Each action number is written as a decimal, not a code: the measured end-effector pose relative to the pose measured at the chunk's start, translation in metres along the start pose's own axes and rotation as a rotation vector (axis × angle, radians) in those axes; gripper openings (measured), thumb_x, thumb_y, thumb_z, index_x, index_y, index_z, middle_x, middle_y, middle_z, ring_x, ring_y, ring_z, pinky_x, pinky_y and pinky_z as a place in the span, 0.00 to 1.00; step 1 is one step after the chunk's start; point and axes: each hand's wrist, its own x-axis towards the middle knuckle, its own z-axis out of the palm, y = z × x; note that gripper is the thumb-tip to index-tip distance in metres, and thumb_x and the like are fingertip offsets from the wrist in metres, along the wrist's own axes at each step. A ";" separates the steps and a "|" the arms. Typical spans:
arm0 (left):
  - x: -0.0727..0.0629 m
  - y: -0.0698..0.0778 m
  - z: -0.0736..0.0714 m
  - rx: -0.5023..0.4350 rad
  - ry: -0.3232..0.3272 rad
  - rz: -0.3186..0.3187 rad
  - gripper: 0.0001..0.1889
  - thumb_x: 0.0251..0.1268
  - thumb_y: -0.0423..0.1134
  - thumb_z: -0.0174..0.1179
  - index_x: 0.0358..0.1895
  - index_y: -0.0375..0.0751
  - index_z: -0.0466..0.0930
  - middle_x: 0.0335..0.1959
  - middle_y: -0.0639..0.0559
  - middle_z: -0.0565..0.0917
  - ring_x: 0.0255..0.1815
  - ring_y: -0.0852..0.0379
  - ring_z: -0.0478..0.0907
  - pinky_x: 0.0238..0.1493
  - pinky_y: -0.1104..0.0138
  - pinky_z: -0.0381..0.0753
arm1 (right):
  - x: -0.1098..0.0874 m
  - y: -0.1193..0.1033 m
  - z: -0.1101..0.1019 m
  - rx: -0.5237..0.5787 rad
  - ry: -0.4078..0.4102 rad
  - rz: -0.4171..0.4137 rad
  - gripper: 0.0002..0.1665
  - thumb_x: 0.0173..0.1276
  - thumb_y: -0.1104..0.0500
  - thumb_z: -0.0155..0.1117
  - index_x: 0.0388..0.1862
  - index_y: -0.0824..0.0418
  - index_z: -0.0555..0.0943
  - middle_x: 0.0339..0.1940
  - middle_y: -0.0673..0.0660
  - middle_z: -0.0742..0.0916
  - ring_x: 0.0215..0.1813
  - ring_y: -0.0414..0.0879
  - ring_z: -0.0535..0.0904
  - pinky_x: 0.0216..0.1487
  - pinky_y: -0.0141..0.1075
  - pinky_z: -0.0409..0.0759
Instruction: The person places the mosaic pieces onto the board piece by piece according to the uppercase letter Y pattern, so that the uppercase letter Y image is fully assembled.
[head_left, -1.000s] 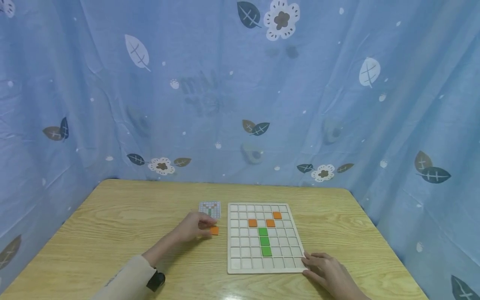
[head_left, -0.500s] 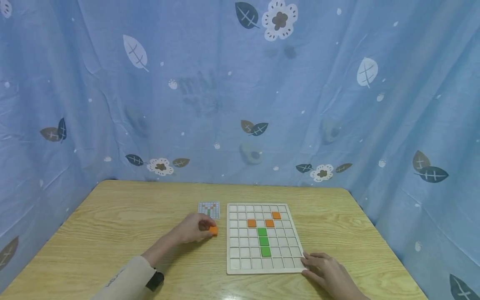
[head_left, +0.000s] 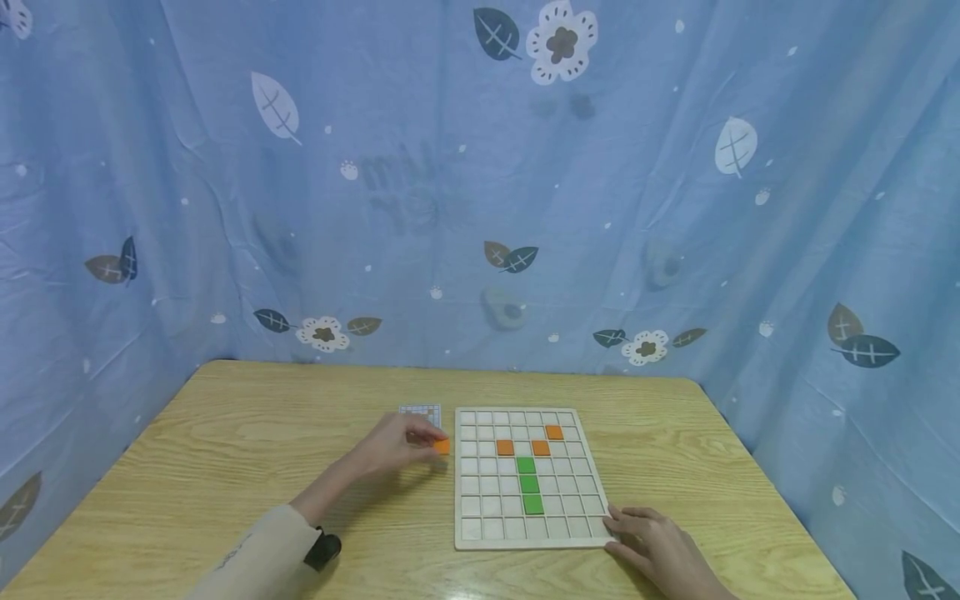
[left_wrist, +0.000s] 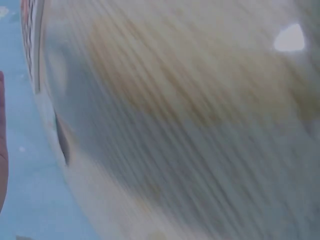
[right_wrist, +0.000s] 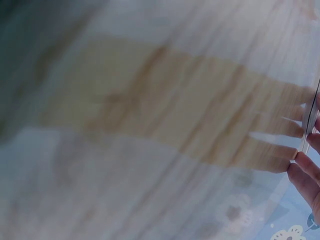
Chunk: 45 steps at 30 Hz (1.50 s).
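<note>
In the head view my left hand [head_left: 393,443] pinches a square orange tile [head_left: 442,447] between thumb and fingers, just left of the white grid board [head_left: 480,528]. Only a strip of the left hand [left_wrist: 2,145] shows in the left wrist view; the tile cannot be seen there. On the board lie several tiles: a column of green tiles [head_left: 528,484], with orange tiles [head_left: 541,448] above it. My right hand [head_left: 660,546] rests at the board's near right corner, its fairly straight fingers touching the edge. The right wrist view shows its fingertips [right_wrist: 300,167] at the table surface.
A small printed pattern card [head_left: 427,411] lies behind my left hand, partly covered by it. The wooden table [head_left: 285,417] extends to both sides of the board. A blue patterned curtain [head_left: 420,192] hangs behind and around the table.
My left hand has taken up the orange tile from the table and moved it slightly right and away from me, toward the board. The right hand and the board have stayed in place.
</note>
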 end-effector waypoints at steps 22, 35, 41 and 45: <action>0.050 0.020 0.031 -0.001 -0.020 0.000 0.09 0.61 0.34 0.65 0.45 0.40 0.85 0.42 0.51 0.85 0.41 0.56 0.83 0.44 0.71 0.81 | -0.001 0.002 0.002 -0.006 0.015 -0.009 0.26 0.60 0.43 0.67 0.48 0.61 0.86 0.52 0.57 0.85 0.52 0.57 0.80 0.43 0.49 0.82; 0.071 0.012 0.047 0.027 0.010 -0.097 0.09 0.58 0.37 0.68 0.42 0.41 0.86 0.38 0.51 0.85 0.38 0.58 0.81 0.40 0.70 0.81 | -0.003 0.000 0.001 -0.033 0.030 -0.032 0.24 0.62 0.44 0.66 0.49 0.59 0.86 0.52 0.55 0.85 0.52 0.55 0.80 0.44 0.49 0.82; 0.076 0.009 0.050 0.060 0.027 -0.168 0.10 0.57 0.38 0.69 0.41 0.39 0.85 0.37 0.50 0.85 0.37 0.58 0.80 0.39 0.69 0.81 | -0.002 0.000 0.000 -0.022 0.012 -0.027 0.25 0.62 0.44 0.66 0.49 0.60 0.86 0.52 0.56 0.85 0.52 0.56 0.80 0.43 0.50 0.82; 0.078 0.008 0.052 0.075 0.037 -0.212 0.09 0.57 0.35 0.69 0.40 0.36 0.85 0.35 0.50 0.83 0.34 0.60 0.78 0.37 0.69 0.80 | -0.003 0.000 0.000 -0.016 0.015 -0.019 0.24 0.61 0.45 0.67 0.48 0.61 0.86 0.52 0.57 0.85 0.52 0.56 0.80 0.44 0.50 0.81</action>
